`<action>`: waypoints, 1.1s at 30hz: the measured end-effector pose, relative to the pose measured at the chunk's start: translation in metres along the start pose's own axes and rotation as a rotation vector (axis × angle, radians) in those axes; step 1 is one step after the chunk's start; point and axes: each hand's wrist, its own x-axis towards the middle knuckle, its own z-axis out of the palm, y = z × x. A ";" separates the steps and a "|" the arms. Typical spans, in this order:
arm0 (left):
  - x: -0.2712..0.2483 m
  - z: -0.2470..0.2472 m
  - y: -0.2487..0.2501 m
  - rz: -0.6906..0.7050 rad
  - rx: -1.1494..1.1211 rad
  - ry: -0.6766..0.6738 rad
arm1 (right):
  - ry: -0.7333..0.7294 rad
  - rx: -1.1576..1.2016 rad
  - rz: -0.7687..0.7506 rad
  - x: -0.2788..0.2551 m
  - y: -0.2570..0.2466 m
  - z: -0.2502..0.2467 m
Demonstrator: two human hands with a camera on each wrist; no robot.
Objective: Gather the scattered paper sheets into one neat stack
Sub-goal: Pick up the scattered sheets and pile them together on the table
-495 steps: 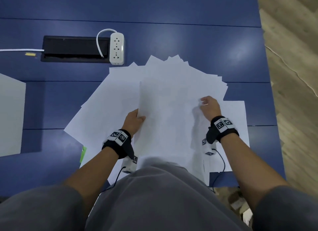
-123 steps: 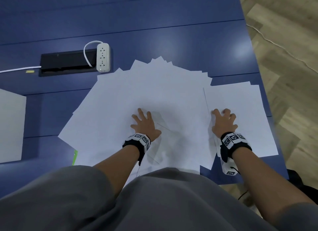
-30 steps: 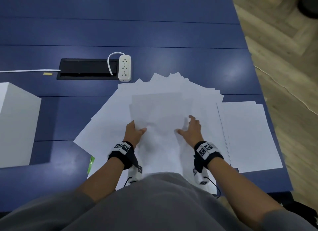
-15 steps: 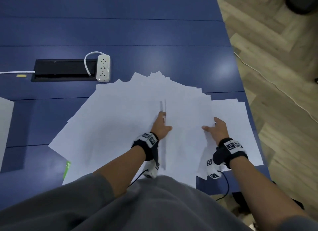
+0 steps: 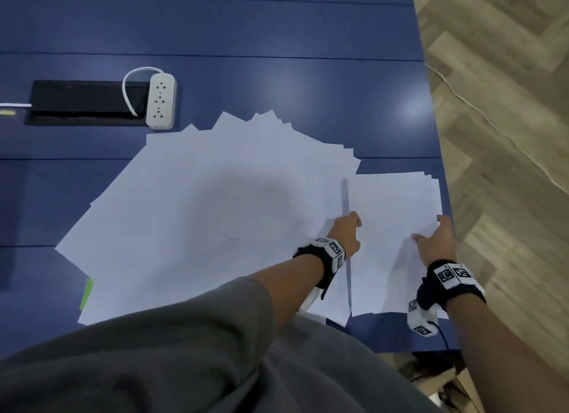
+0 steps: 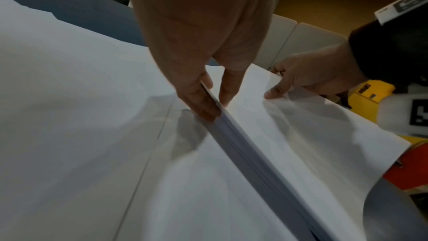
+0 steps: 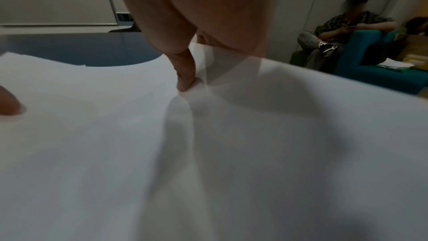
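Note:
Many white sheets lie fanned [image 5: 215,212] across the middle of the blue table [image 5: 277,73]. To their right sits a squarer stack [image 5: 391,221] near the table's right edge. My left hand [image 5: 354,224] pinches that stack's left edge, which is raised a little above the fan; the left wrist view shows the thumb beside the thick edge [image 6: 254,153] and a finger on top. My right hand [image 5: 431,231] grips the stack's right edge. In the right wrist view its thumb [image 7: 185,76] presses on the top sheet, which bows upward, and the other fingers are hidden under the paper.
A white power strip [image 5: 160,101] lies beside a black cable recess [image 5: 83,101] at the back left. A green slip [image 5: 86,292] pokes out from under the fan's near left corner. Wooden floor [image 5: 508,135] begins just right of the stack. A seated person [image 7: 342,30] is far off.
Both hands have moved right, carrying a batch of sheets from the middle of the fan over to the stack at the table's right edge.

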 end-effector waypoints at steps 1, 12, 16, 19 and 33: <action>0.003 0.003 -0.001 -0.004 0.022 -0.029 | 0.003 -0.028 0.009 0.002 0.001 0.000; 0.015 0.021 -0.005 0.057 0.127 -0.010 | 0.132 -0.327 0.038 0.007 0.008 0.016; 0.017 0.021 -0.007 0.034 0.112 -0.014 | 0.211 -0.434 -0.018 0.001 0.001 0.021; 0.016 0.022 -0.012 0.062 0.145 -0.031 | 0.016 -0.359 -0.239 -0.002 -0.010 0.030; 0.009 -0.131 -0.066 -0.212 0.329 0.462 | -0.202 -0.518 -0.254 -0.025 -0.038 0.078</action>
